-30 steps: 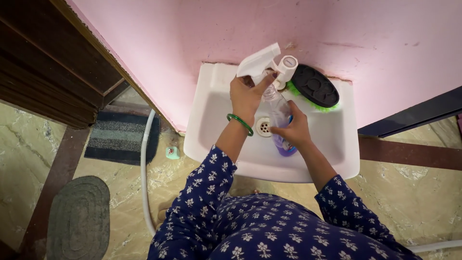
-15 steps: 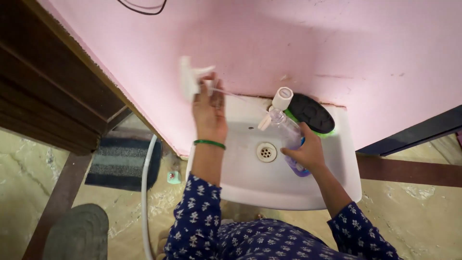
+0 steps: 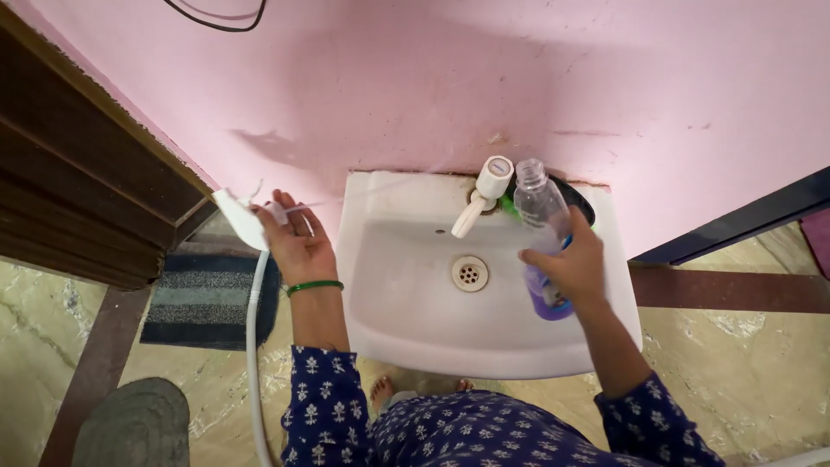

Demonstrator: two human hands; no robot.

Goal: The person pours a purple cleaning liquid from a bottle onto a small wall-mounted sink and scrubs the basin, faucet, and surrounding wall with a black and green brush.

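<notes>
My left hand (image 3: pixel 298 242) holds a white spray trigger head (image 3: pixel 242 218) out to the left of the white sink (image 3: pixel 389 285), its thin dip tube pointing right toward the basin. My right hand (image 3: pixel 571 264) grips a clear plastic bottle (image 3: pixel 540 233) with purple liquid at its bottom, uncapped, upright over the right side of the sink. A white tap (image 3: pixel 482 195) stands at the sink's back rim, just left of the bottle.
A black brush with green bristles (image 3: pixel 581 197) lies behind the bottle on the sink's back edge. The drain (image 3: pixel 469 272) sits mid-basin. A white hose (image 3: pixel 255 346) runs down left of the sink. Two mats (image 3: pixel 203 298) lie on the floor by a wooden door frame (image 3: pixel 95 173).
The spray head has come off the bottle; my left hand carried it up, then down and left beside the sink. My right hand shifted the bottle right, past the tap.
</notes>
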